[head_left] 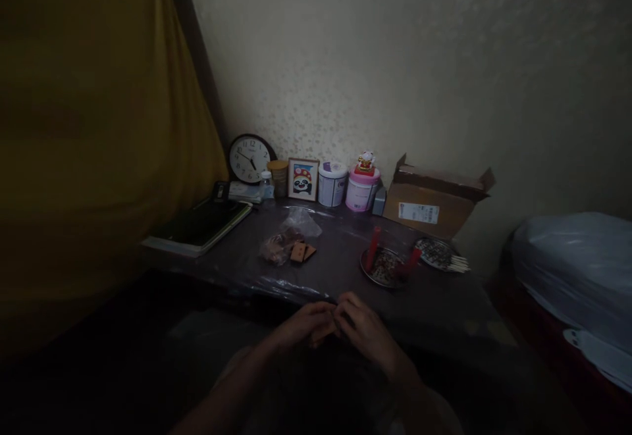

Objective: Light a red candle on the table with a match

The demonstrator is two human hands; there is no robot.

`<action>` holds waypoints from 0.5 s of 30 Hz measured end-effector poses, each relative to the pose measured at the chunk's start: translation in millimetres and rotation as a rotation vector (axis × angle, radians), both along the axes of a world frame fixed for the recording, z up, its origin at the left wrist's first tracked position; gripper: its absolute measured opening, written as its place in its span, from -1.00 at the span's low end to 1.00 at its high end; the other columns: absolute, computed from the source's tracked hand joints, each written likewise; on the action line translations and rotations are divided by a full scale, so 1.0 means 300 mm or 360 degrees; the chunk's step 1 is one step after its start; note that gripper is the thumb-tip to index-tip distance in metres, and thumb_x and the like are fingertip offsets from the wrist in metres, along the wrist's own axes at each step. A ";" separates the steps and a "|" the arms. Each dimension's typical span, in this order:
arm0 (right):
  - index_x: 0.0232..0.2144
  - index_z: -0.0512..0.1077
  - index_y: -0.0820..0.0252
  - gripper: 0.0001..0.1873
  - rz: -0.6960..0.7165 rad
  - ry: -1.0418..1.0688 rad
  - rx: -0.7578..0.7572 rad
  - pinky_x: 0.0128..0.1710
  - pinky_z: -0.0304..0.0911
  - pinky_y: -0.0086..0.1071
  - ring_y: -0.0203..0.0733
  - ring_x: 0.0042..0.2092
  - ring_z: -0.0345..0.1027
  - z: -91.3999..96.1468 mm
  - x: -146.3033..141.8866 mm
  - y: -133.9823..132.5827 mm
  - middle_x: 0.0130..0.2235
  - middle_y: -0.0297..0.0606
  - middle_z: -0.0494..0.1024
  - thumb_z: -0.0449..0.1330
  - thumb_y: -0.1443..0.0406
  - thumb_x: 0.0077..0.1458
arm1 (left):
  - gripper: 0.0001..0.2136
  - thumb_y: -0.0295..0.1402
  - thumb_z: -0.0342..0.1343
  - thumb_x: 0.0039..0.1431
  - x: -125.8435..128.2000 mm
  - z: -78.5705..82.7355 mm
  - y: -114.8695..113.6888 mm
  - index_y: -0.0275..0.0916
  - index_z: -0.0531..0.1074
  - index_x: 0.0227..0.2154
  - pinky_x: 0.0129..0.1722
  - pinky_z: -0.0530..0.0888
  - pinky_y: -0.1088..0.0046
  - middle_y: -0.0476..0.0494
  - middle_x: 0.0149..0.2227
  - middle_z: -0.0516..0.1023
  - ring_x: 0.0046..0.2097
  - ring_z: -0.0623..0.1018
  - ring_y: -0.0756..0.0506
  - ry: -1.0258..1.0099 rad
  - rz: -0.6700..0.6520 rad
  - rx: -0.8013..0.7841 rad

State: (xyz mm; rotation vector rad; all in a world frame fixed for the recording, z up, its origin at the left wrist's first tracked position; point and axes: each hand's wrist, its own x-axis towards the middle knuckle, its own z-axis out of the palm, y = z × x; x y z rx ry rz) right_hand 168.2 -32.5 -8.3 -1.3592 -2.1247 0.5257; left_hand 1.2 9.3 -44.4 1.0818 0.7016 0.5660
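My left hand point(311, 320) and my right hand point(363, 326) meet in front of the table's near edge, fingertips curled together. Between them shows a small flat tan piece point(323, 334), mostly covered by fingers; its kind is too dim to make out. Beyond my hands, a couple of flat orange-brown pieces with small marks point(298, 251) lie on the table beside a crumpled clear plastic bag point(276, 249). To the right, a round metal plate point(382, 283) with dark bits on it bears two red candle-like sticks, one upright point(374, 247) and one leaning point(413, 260).
A second plate point(434, 254) with pale sticks point(459, 264) is at the right, before an open cardboard box point(424, 211). Along the wall stand a clock point(251, 158), a panda picture point(303, 180) and tubs point(332, 185). A yellow curtain point(99, 106) hangs left.
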 end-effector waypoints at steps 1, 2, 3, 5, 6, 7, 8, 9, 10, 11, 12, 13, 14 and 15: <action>-0.43 0.33 0.13 -0.86 -0.0019 -0.0011 0.0016 -0.21 0.20 -0.40 -0.25 -0.25 0.30 0.000 -0.001 0.000 -0.29 -0.31 0.40 0.02 0.40 0.12 | -0.66 -0.23 0.09 0.01 0.000 -0.001 0.000 -0.33 0.42 -0.17 -0.73 0.15 0.59 -0.03 -0.53 0.53 -0.72 0.25 0.13 0.0002 0.0020 0.0006; -0.44 0.32 0.12 -0.86 -0.0052 -0.0017 0.0030 -0.23 0.20 -0.40 -0.24 -0.27 0.29 -0.002 -0.001 0.000 -0.31 -0.31 0.40 0.02 0.41 0.10 | -0.65 -0.23 0.09 0.02 0.000 -0.003 0.000 -0.32 0.40 -0.16 -0.73 0.15 0.59 -0.03 -0.53 0.53 -0.72 0.26 0.13 0.0003 0.0045 0.0006; -0.44 0.31 0.12 -0.86 -0.0100 -0.0024 0.0041 -0.26 0.19 -0.40 -0.24 -0.29 0.29 -0.004 0.000 0.001 -0.34 -0.32 0.39 0.02 0.43 0.07 | -0.64 -0.23 0.09 0.02 -0.001 -0.006 0.001 -0.32 0.39 -0.14 -0.72 0.16 0.59 -0.03 -0.52 0.53 -0.71 0.27 0.12 0.0002 0.0072 0.0002; -0.46 0.31 0.13 -0.86 -0.0227 -0.0025 0.0050 -0.31 0.18 -0.39 -0.23 -0.34 0.28 -0.014 0.008 0.007 -0.39 -0.33 0.39 0.02 0.44 0.03 | -0.59 -0.23 0.10 0.01 -0.002 -0.014 0.008 -0.34 0.34 -0.09 -0.71 0.17 0.57 -0.06 -0.49 0.55 -0.70 0.29 0.10 -0.0002 0.0128 -0.0011; -0.49 0.31 0.13 -0.86 -0.0300 0.0000 0.0054 -0.34 0.17 -0.39 -0.23 -0.37 0.28 -0.019 0.014 0.012 -0.43 -0.34 0.38 0.02 0.44 0.01 | -0.55 -0.22 0.09 0.01 -0.003 -0.019 0.013 -0.34 0.31 -0.05 -0.70 0.18 0.56 -0.07 -0.48 0.56 -0.69 0.31 0.09 -0.0008 0.0156 -0.0016; -0.51 0.31 0.13 -0.86 -0.0369 0.0058 0.0048 -0.35 0.18 -0.38 -0.22 -0.39 0.29 -0.024 0.020 0.018 -0.46 -0.35 0.38 0.02 0.42 0.01 | -0.52 -0.21 0.09 0.01 -0.004 -0.024 0.019 -0.35 0.27 -0.01 -0.69 0.19 0.55 -0.08 -0.47 0.56 -0.68 0.32 0.08 -0.0014 0.0181 -0.0022; -0.51 0.33 0.12 -0.87 -0.0421 0.0152 0.0031 -0.36 0.19 -0.38 -0.22 -0.39 0.30 -0.029 0.026 0.024 -0.47 -0.35 0.39 0.03 0.40 0.01 | -0.48 -0.21 0.08 0.01 -0.004 -0.027 0.024 -0.35 0.24 0.02 -0.67 0.20 0.54 -0.08 -0.47 0.57 -0.68 0.33 0.07 -0.0021 0.0199 -0.0024; -0.49 0.35 0.12 -0.88 -0.0461 0.0277 0.0015 -0.34 0.21 -0.38 -0.21 -0.38 0.32 -0.031 0.032 0.030 -0.46 -0.34 0.42 0.04 0.37 0.02 | -0.46 -0.20 0.08 0.00 -0.004 -0.029 0.029 -0.34 0.22 0.04 -0.65 0.22 0.53 -0.09 -0.47 0.57 -0.66 0.36 0.05 -0.0032 0.0216 -0.0025; -0.45 0.39 0.12 -0.88 -0.0481 0.0409 0.0000 -0.31 0.23 -0.37 -0.20 -0.34 0.35 -0.032 0.036 0.035 -0.42 -0.32 0.46 0.04 0.34 0.03 | -0.45 -0.21 0.09 -0.01 -0.003 -0.028 0.033 -0.34 0.22 0.05 -0.61 0.24 0.52 -0.09 -0.46 0.57 -0.62 0.39 0.03 -0.0054 0.0238 -0.0022; -0.38 0.42 0.12 -0.86 -0.0476 0.0524 -0.0015 -0.27 0.25 -0.36 -0.18 -0.29 0.37 -0.032 0.038 0.040 -0.36 -0.29 0.49 0.05 0.30 0.04 | -0.46 -0.22 0.11 -0.03 -0.003 -0.025 0.036 -0.34 0.24 0.04 -0.55 0.27 0.50 -0.10 -0.46 0.58 -0.56 0.44 0.01 -0.0091 0.0262 -0.0015; -0.32 0.44 0.12 -0.82 -0.0450 0.0607 -0.0030 -0.22 0.26 -0.34 -0.16 -0.23 0.38 -0.030 0.039 0.043 -0.30 -0.27 0.51 0.05 0.27 0.06 | -0.46 -0.23 0.13 -0.05 -0.002 -0.019 0.037 -0.35 0.27 0.02 -0.49 0.30 0.49 -0.11 -0.46 0.58 -0.50 0.48 -0.02 -0.0137 0.0289 -0.0010; -0.29 0.45 0.12 -0.79 -0.0412 0.0656 -0.0039 -0.19 0.26 -0.33 -0.15 -0.19 0.38 -0.028 0.039 0.045 -0.26 -0.25 0.51 0.05 0.25 0.08 | -0.47 -0.24 0.14 -0.06 -0.002 -0.011 0.036 -0.35 0.29 0.00 -0.44 0.31 0.47 -0.11 -0.45 0.59 -0.44 0.50 -0.05 -0.0184 0.0318 -0.0010; -0.29 0.46 0.13 -0.78 -0.0377 0.0679 -0.0048 -0.17 0.26 -0.33 -0.14 -0.18 0.38 -0.026 0.037 0.046 -0.26 -0.24 0.51 0.05 0.22 0.09 | -0.48 -0.25 0.15 -0.08 -0.002 -0.001 0.035 -0.35 0.31 -0.01 -0.39 0.32 0.46 -0.12 -0.45 0.59 -0.39 0.52 -0.08 -0.0225 0.0350 -0.0017; -0.31 0.46 0.14 -0.78 -0.0354 0.0686 -0.0060 -0.19 0.26 -0.34 -0.15 -0.19 0.38 -0.026 0.034 0.047 -0.28 -0.24 0.50 0.05 0.21 0.10 | -0.48 -0.26 0.16 -0.09 -0.003 0.009 0.032 -0.35 0.32 -0.02 -0.36 0.32 0.44 -0.12 -0.45 0.59 -0.37 0.52 -0.09 -0.0254 0.0379 -0.0030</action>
